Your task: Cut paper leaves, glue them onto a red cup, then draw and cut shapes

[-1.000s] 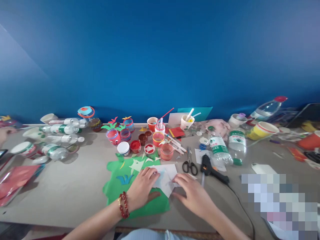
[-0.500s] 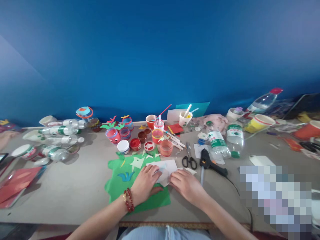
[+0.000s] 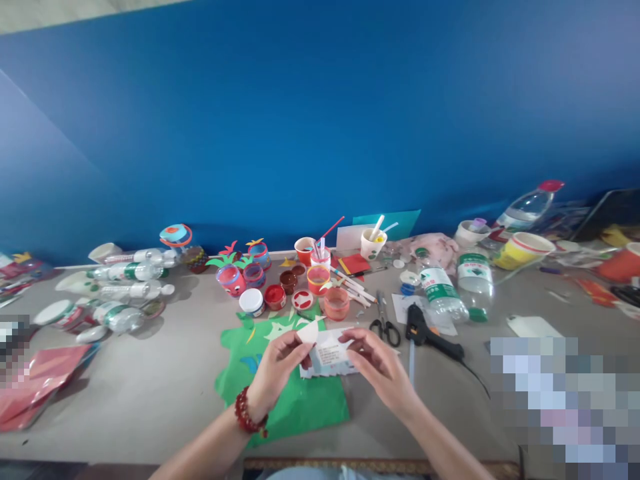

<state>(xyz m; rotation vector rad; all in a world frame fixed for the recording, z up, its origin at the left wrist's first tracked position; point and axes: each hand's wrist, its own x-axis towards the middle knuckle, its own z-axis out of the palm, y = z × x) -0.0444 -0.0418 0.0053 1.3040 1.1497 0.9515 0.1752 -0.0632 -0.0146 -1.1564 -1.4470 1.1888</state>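
Observation:
A white piece of paper (image 3: pixel 327 353) with small print is lifted off the table between both my hands. My left hand (image 3: pixel 275 370), with a red bead bracelet on its wrist, pinches the paper's left edge. My right hand (image 3: pixel 377 363) pinches its right edge. Below them a green paper sheet (image 3: pixel 295 403) with shapes cut out of it lies flat on the grey table (image 3: pixel 150 393).
Small paint pots and decorated cups (image 3: pixel 280 287) stand just behind the green sheet. Black scissors (image 3: pixel 384 323) and a black glue gun (image 3: pixel 430 333) lie to the right, by clear plastic bottles (image 3: pixel 440 290). More bottles (image 3: pixel 120 293) lie at the left, with red paper (image 3: pixel 35 387) near the left edge.
Both hands have raised the white paper off the table, where they were pressing it flat before. The view has shifted slightly.

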